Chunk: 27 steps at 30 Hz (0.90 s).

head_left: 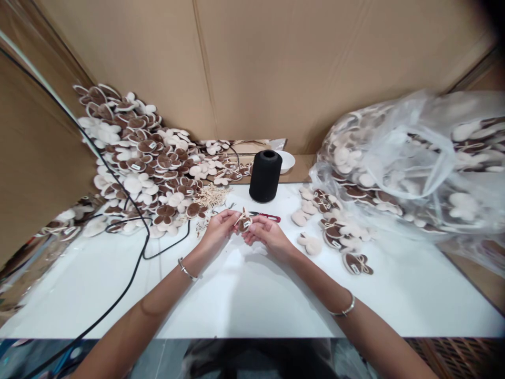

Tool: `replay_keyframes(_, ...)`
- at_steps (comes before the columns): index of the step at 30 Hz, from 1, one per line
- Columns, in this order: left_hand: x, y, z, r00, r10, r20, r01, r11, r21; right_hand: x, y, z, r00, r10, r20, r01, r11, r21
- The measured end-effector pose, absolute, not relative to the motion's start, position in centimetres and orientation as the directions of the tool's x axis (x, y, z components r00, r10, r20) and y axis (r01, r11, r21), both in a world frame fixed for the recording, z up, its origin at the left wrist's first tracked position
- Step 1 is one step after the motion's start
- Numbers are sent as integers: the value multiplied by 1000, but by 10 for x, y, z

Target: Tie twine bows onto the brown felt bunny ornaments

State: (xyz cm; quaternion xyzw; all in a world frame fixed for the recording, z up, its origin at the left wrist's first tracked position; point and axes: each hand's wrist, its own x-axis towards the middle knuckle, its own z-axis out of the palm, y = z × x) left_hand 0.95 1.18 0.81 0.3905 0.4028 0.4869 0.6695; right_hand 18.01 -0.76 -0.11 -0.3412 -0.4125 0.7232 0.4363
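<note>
My left hand (219,226) and my right hand (263,231) meet over the middle of the white table (236,295). Together they pinch a small brown and cream plush piece (243,223) with a white label and a pale string bow on it. Both hands have their fingers closed on this piece. A red-handled snipper (267,216) lies on the table just behind my right hand. A bundle of pale strings (211,197) rests behind my left hand.
A big heap of brown and cream plush pieces (138,158) fills the back left. A black thread cone (265,176) and white bowl (285,160) stand behind. A clear plastic bag (418,158) of pieces sits right, with loose pieces (335,226) beside it. A black cable (130,273) crosses the left.
</note>
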Motion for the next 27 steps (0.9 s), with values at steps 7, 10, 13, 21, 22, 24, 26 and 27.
replay_keyframes(7,10,10,10,204,969,-142,-330,205,921,180,-8,0,-375,917,-137,-352,-278,-894)
replay_keyframes(10,10,10,10,186,972,-140,-325,195,925,180,-8,1,-382,914,-140,-363,-287,-886)
replay_keyframes(13,10,10,10,155,977,-149,-309,191,932,181,-9,2,-381,914,-140,-361,-286,-887)
replay_keyframes(21,10,11,13,113,983,-142,-219,164,962,182,-7,1,-375,917,-140,-380,-289,-879)
replay_keyframes(22,10,11,14,112,984,-141,-209,162,964,182,-7,1,-377,916,-140,-380,-291,-878)
replay_keyframes(24,10,10,16,99,985,-141,-187,157,970,182,-7,-2,-386,912,-140,-380,-295,-877)
replay_keyframes(26,9,10,17,72,988,-138,-155,147,977,182,-6,-4,-397,908,-134,-378,-295,-877)
replay_keyframes(27,9,10,18,56,990,-130,-137,137,981,182,-6,-5,-402,906,-131,-377,-294,-878)
